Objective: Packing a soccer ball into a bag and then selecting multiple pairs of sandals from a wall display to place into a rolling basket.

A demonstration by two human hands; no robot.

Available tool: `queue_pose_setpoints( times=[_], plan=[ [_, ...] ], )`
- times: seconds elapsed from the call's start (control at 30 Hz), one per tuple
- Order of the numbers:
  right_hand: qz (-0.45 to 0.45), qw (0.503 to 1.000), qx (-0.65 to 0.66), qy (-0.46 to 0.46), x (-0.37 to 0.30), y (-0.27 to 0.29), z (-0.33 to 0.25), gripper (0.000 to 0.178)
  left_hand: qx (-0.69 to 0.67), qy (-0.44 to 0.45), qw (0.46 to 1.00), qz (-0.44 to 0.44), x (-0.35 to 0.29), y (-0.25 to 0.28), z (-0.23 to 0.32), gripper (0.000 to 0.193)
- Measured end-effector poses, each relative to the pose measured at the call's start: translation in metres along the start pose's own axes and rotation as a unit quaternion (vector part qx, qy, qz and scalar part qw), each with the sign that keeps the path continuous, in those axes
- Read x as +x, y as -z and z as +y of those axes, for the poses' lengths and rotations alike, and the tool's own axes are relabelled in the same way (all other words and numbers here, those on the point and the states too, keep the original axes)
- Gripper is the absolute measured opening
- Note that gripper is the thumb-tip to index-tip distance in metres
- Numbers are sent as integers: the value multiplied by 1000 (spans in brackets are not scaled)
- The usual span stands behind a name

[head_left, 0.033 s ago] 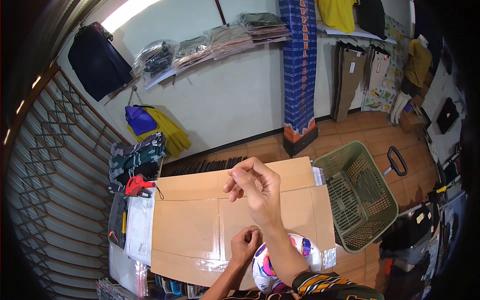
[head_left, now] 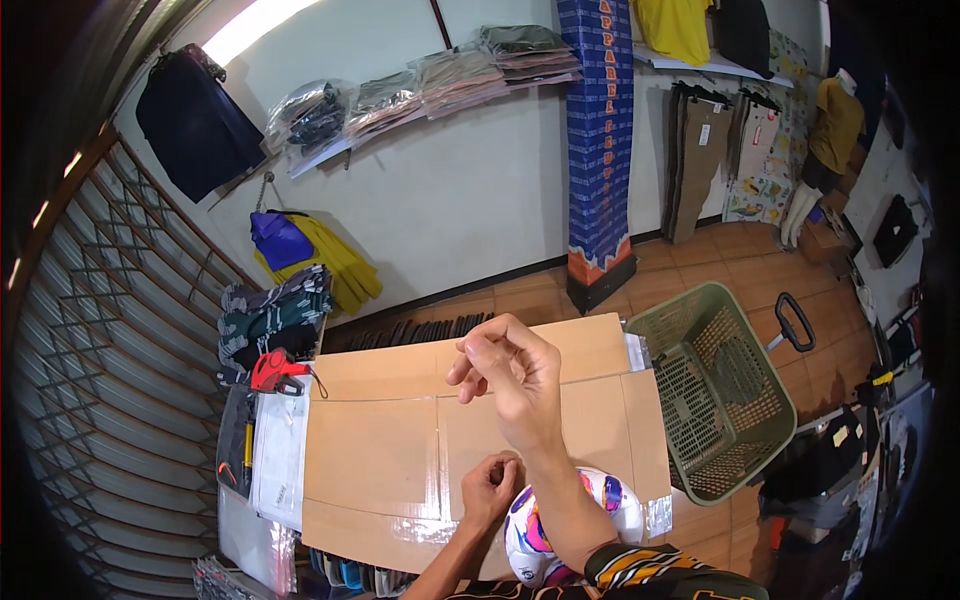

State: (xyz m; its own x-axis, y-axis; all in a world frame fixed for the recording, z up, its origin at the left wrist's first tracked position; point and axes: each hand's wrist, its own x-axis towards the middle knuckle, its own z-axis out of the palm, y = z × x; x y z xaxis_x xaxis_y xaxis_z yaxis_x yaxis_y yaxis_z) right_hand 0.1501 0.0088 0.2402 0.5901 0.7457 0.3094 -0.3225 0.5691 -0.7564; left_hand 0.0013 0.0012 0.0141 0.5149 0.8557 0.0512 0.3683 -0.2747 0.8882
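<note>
Holds right hand (head_left: 505,365) loosely curled mid-frame over cardboard (head_left: 370,450), left hand (head_left: 488,488) half-closed below, any pinch impossible to tell, with ball (head_left: 530,540) at lower centre, likely kept within easy reach.

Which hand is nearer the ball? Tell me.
Left. The left hand is just beyond the ball's upper left edge; the right hand is raised farther out, over the cardboard.

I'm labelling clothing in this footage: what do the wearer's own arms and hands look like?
The left hand and right hand have no gloves, and no watch or bracelet shows on either wrist. The right arm's dark sleeve has yellow-orange and pale stripes, leaving the forearm bare. The left forearm is bare where visible.
</note>
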Motion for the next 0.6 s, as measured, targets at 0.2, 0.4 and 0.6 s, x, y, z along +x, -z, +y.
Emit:
queue_pose_setpoints(
  times=[0.2, 0.4, 0.6],
  plan=[
    [2, 1000, -5, -4, 0, 1, 2, 14, 15, 12, 1000, -7, 0, 2, 4, 9],
    [1, 1000, -7, -2, 0, 0, 2, 15, -8, 0, 1000, 6, 0, -1, -3, 10],
    [2, 1000, -7, 3, 0, 1, 3, 16, 10, -2, 1000, -2, 1, 2, 7, 10]
  ],
)
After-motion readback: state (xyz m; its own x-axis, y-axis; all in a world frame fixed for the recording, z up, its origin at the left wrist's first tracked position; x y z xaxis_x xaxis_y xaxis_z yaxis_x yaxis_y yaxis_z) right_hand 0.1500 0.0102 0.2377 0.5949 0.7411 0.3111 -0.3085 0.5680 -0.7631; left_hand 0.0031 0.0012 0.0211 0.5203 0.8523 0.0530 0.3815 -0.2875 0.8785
